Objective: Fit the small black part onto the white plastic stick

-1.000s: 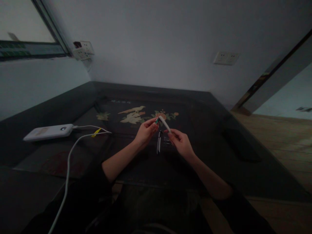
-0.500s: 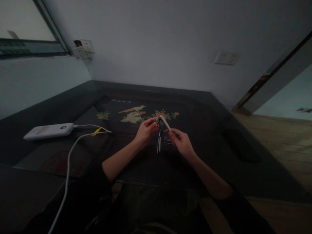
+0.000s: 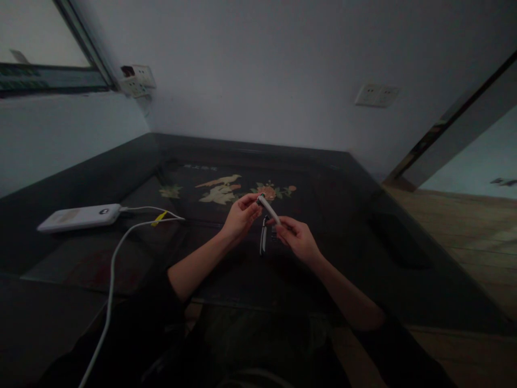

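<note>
My right hand (image 3: 297, 238) pinches the lower end of a slim white stick-shaped device (image 3: 269, 209) and holds it tilted up to the left over the dark table (image 3: 347, 269). My left hand (image 3: 241, 215) closes its fingertips on the stick's upper end, where a small green piece was showing. A narrow white and dark strip (image 3: 263, 237) lies on the table just below both hands, next to a small dark object (image 3: 277, 233) I cannot make out.
A white power bank (image 3: 78, 217) lies at the left with a white cable (image 3: 113, 269) running toward me and a yellow tag (image 3: 160, 218). The table has a bird and flower inlay (image 3: 226, 189). Wall sockets (image 3: 376, 95) are behind. A dark flat object (image 3: 398, 240) lies at right.
The stick has dropped slightly and shifted left. My left fingertips now cover its upper end, so the green tip no longer shows.
</note>
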Motion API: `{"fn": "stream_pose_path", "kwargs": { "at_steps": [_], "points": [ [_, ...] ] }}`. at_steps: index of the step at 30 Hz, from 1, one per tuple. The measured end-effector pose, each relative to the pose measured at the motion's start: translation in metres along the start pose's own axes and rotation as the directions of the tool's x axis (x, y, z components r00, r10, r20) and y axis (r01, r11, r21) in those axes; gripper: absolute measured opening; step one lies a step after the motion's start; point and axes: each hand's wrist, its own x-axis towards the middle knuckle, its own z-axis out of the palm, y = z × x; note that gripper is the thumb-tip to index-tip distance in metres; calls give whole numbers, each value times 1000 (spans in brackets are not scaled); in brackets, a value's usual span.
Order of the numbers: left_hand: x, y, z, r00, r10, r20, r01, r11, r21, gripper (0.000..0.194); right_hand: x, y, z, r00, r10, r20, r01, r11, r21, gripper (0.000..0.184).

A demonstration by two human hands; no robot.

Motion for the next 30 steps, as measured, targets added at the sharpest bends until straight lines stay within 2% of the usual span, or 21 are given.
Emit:
{"fn": "stream_pose_path", "kwargs": {
  "at_steps": [7, 10, 16, 26, 30],
  "points": [
    [-2, 0, -2, 999, -11, 41, 10, 999, 34, 44, 3, 4, -2, 995, 23, -98, -23, 1000, 1, 37],
    [-2, 1, 0, 999, -8, 36, 7, 999, 32, 45, 2, 4, -1, 996, 19, -85, -18, 1000, 8, 37],
    [-1, 2, 2, 1000, -11, -22, 11, 1000, 23, 39, -2, 3, 0, 1000, -10, 26, 10, 1000, 13, 36],
    [-2, 1, -1, 1000, -4, 22, 2, 998, 65, 44, 3, 5, -4, 993, -27, -119, 23, 999, -37, 36],
    [-2, 1, 0, 1000, 0, 10, -1, 999, 53, 44, 2, 6, -3, 996, -28, -87, 26, 999, -26, 35]
  ]
}}
